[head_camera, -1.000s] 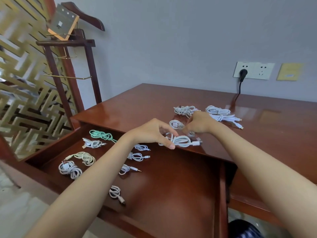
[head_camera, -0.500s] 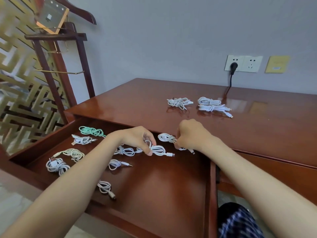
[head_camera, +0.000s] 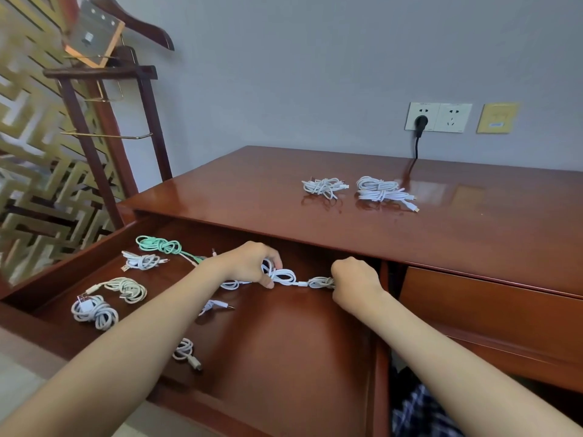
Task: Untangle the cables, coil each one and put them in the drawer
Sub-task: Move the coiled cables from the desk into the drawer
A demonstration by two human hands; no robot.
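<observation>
- The label on the yellow wall plate (head_camera: 497,118) was too small to read.
- My left hand (head_camera: 249,266) pinched a white coiled cable (head_camera: 284,275). My right hand (head_camera: 355,282), fingers curled, gripped a grey coil (head_camera: 320,282). Both were low in the open drawer (head_camera: 299,357).
- Seven more coils (head_camera: 93,312) showed there, including a green coil (head_camera: 157,246).
- Two bundles (head_camera: 323,187) lay on the desktop (head_camera: 252,184).

A single wide-angle view from the person's head looks forward and down, close above the open drawer (head_camera: 284,357) at the near left. The desk (head_camera: 252,190) top runs far and right to the wall (head_camera: 315,74), with the socket (head_camera: 438,116) at far right
</observation>
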